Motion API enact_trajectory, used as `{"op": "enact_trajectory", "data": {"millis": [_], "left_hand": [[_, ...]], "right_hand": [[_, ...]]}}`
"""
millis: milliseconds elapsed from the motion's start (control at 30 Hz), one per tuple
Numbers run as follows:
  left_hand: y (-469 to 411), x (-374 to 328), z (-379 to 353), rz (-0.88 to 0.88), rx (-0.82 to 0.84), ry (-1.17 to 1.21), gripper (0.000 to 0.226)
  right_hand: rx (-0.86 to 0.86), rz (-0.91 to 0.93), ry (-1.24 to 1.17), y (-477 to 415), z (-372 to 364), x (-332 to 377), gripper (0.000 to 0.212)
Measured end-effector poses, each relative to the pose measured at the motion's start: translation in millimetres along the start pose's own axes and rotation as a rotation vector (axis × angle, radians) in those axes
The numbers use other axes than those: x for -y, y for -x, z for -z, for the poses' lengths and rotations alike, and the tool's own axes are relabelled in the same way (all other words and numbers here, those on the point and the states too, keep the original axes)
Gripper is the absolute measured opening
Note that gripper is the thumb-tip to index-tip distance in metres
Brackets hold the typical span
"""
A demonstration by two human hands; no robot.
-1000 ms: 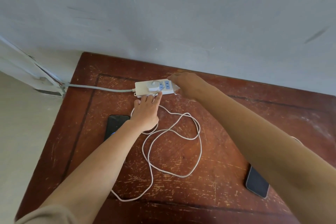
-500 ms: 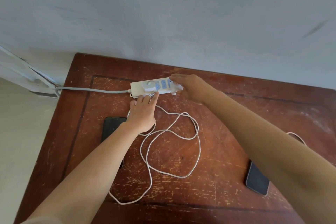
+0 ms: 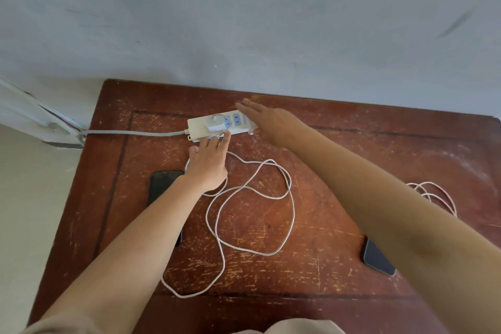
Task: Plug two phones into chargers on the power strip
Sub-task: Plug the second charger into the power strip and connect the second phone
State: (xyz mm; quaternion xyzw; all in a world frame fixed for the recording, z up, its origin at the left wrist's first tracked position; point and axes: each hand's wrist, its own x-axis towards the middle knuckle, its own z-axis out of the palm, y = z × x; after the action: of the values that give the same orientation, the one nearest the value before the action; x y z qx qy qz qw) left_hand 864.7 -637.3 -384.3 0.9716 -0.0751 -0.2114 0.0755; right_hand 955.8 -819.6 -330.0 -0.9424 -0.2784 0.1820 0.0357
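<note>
We reach both arms to the power strip (image 3: 217,127), which lies at twelve o'clock on the worn wooden table (image 3: 352,149), close to the wall, its grey cord running off toward nine o'clock. One white charger (image 3: 215,123) already sits in the leftmost socket, and the blue sockets beside it stand free, so we judge the first adapter is seated and the second is not yet in.

Our left hand (image 3: 207,168) rests palm down just below the strip at six o'clock of it. Its fingers (image 3: 224,141) are loosely spread and nearly straight, the tips touching the strip's near edge by the charger; they grip nothing that we can see, and seem placed to steady the strip against sliding. Our right hand (image 3: 267,123) lies flat over the strip's right end, fingers extended together and pointing toward ten o'clock, open and holding nothing; whether the palm presses the strip we cannot tell.

The white cable (image 3: 292,198) loops slack across the table centre, its far end hidden under our left hand. One dark phone (image 3: 162,184) lies at eight o'clock, partly under our left forearm. The second phone (image 3: 378,259) lies at four o'clock, with a coiled second cable (image 3: 431,192) at three o'clock, well apart from the strip.
</note>
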Motion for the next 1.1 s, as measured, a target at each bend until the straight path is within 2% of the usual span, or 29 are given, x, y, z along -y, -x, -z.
{"op": "enact_trajectory", "data": {"millis": [67, 167, 300, 367, 533, 700, 800, 933, 1100], "left_hand": [[0, -4, 6, 0.020, 0.033, 0.012, 0.078], [5, -12, 15, 0.063, 0.027, 0.029, 0.070], [22, -38, 13, -0.051, -0.278, 0.003, 0.046], [28, -60, 6, -0.144, -0.335, 0.085, 0.042], [40, -130, -14, -0.382, -0.269, 0.096, 0.042], [50, -205, -38, -0.440, -0.113, 0.090, 0.053], [57, -250, -54, -0.413, -0.017, 0.088, 0.069], [74, -311, -78, -0.261, 0.042, 0.048, 0.095], [92, -380, -101, -0.034, -0.063, 0.134, 0.111]], "right_hand": [[-0.075, -0.060, -0.110, 11, 1, 0, 0.115], [-0.241, -0.163, -0.274, 48, -2, -3, 0.113], [-0.281, -0.385, -0.303, 122, -32, -25, 0.095], [-0.282, -0.524, -0.333, 166, -56, -35, 0.085], [-0.365, -0.811, -0.415, 275, -110, -52, 0.071], [-0.381, -1.023, -0.455, 356, -144, -72, 0.065], [-0.394, -1.135, -0.470, 394, -162, -90, 0.060], [-0.369, -1.314, -0.568, 430, -181, -118, 0.065], [-0.496, -1.448, -0.660, 469, -188, -172, 0.070]]}}
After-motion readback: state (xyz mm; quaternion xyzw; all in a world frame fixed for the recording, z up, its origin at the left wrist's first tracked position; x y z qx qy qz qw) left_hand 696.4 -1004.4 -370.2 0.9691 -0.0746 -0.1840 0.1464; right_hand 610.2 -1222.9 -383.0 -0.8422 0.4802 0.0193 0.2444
